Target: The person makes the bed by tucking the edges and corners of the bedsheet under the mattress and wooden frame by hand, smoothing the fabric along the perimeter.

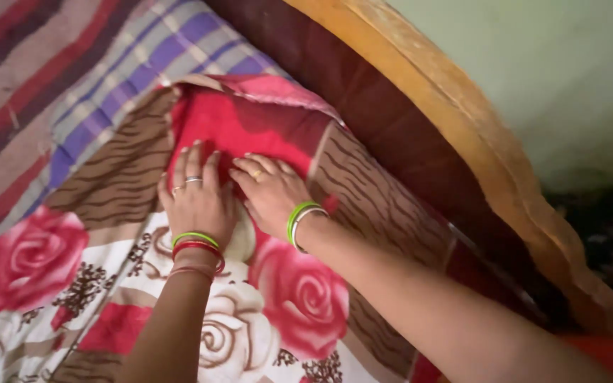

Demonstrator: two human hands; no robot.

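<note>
A floral blanket [58, 276] with red, pink and cream roses and brown striped patches lies spread over a bed. My left hand [196, 195] presses flat on it, fingers apart, with rings and green and red bangles at the wrist. My right hand [271, 191] lies flat beside it, fingers spread, with a ring and green and white bangles. Both palms rest on the red part of the blanket near its upper edge, side by side and nearly touching. Neither hand grips the cloth.
A purple checked sheet [157, 57] and a red and grey striped cover [8, 92] lie beyond the blanket. A curved wooden bed frame [462, 120] runs along the right, with a pale green wall [562, 64] behind it.
</note>
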